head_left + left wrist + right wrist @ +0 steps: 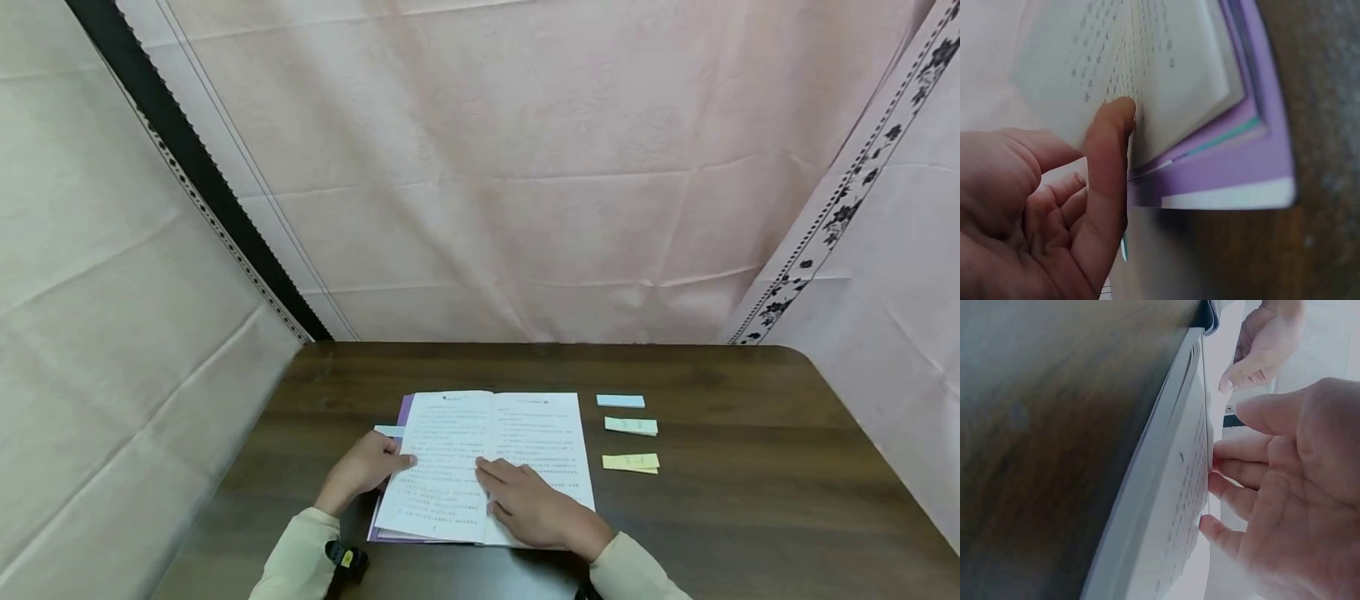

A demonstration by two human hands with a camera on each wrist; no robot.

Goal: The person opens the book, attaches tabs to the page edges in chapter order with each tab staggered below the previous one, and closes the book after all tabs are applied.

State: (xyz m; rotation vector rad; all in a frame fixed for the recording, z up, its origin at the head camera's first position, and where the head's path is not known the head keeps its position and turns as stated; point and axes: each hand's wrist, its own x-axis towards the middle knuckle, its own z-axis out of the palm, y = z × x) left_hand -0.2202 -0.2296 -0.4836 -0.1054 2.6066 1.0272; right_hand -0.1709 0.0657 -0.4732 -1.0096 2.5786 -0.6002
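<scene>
An open notebook (450,500) with lines of writing and a purple cover (1229,175) lies on the table. At its left edge my left hand (366,468) pinches the page, thumb on top and index finger (1109,162) behind, lifting the leaf from those below in the left wrist view. A pale blue sticky tab (389,431) juts out beside that hand. My right hand (528,504) rests on the right-hand page near the centre fold. Its fingertips touch the paper in the right wrist view, fingers (1235,497) mostly straight.
Right of the notebook lie blue sticky notes (620,401), green sticky notes (631,426) and yellow sticky notes (628,462), in a column. The brown wooden table (720,500) ends at a pale cloth curtain (525,208) behind, with more cloth on both sides.
</scene>
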